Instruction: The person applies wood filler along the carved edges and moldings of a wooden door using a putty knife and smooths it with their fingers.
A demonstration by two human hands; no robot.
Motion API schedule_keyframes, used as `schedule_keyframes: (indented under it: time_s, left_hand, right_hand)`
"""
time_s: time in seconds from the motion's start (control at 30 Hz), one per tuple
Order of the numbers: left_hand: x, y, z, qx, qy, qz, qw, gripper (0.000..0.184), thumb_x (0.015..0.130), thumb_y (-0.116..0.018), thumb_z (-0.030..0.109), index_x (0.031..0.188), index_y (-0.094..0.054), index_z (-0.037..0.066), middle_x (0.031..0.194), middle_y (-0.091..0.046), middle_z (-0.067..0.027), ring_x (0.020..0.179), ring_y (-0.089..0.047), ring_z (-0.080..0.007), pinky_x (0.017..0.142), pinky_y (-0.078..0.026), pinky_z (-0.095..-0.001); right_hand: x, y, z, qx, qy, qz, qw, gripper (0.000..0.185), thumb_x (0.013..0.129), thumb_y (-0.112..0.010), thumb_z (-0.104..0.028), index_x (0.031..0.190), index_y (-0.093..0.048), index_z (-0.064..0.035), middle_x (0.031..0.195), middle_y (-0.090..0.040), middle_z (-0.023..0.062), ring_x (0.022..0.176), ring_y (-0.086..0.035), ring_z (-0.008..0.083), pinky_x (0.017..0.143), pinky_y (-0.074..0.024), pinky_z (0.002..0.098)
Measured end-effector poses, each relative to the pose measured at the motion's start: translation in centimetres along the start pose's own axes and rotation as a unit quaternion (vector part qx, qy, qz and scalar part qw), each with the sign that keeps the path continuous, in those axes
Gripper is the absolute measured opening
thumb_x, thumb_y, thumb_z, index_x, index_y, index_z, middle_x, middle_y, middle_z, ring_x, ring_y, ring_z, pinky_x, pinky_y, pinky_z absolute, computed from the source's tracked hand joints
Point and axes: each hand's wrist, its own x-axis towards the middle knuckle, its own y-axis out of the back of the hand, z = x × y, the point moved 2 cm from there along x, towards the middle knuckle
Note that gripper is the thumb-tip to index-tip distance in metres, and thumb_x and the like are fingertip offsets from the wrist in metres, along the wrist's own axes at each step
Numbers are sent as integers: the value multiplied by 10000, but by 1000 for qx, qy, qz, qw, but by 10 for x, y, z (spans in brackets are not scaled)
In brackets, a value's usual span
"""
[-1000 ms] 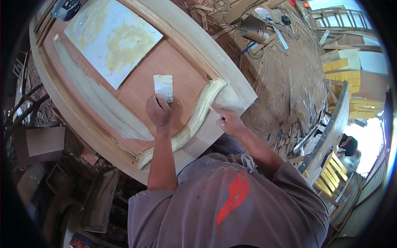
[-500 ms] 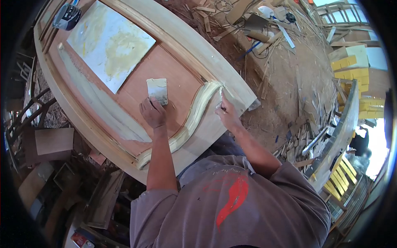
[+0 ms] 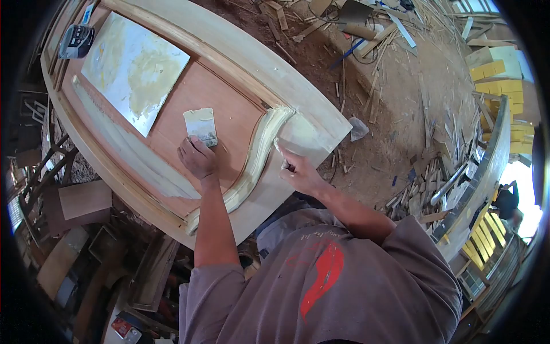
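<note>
My left hand (image 3: 197, 159) grips the scraper (image 3: 200, 123) over the panel (image 3: 323, 123); my right hand (image 3: 302, 174), near its right corner, points a forefinger beside the moulding (image 3: 260, 150), other fingers curled, any hold unclear

A flat, rectangular grey scraper (image 3: 200, 126) coated at its edge with cream paste is held in the left hand (image 3: 197, 157) over a reddish-brown wooden panel (image 3: 232, 123). The right index finger is extended close beside a curved, cream-coated moulding (image 3: 259, 155); whether it is touched by the right hand (image 3: 301, 174) cannot be told. A white rectangular board (image 3: 137, 66) smeared with yellowish paste is laid beyond, beside a dark container (image 3: 76, 41). The brown floor (image 3: 401, 120) is littered with wood scraps.
</note>
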Motion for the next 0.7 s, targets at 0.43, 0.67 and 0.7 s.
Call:
schedule_keyframes:
  time_s: [0.43,0.67,0.7]
  left_hand:
    - [-2,-4,-8,-15,14,-18,1000,403,1093,-465,340,1062,-636,-23,1011,-667,-260,986,-599,-469,879,-473,-577]
    - [-1,-2,-3,-17,25,-34,999,406,1092,-462,340,1065,-631,-28,1023,-664,-267,1007,-592,-474,890,-467,-579]
    - [0,-1,-1,-16,17,-23,999,405,1089,-464,339,1033,-625,-29,1002,-653,-258,983,-589,-467,876,-466,-574]
  right_hand:
    - [26,25,-27,70,-15,116,991,938,893,-631,-52,1707,-167,-63,796,-540,38,736,-534,129,734,-481,302]
    - [32,5,-2,132,17,99,986,901,928,-602,-25,1708,-152,-59,742,-415,-5,682,-432,88,666,-424,279]
    - [29,1,-5,128,19,98,987,903,926,-595,6,1709,-150,-58,747,-430,-17,682,-433,79,651,-414,270]
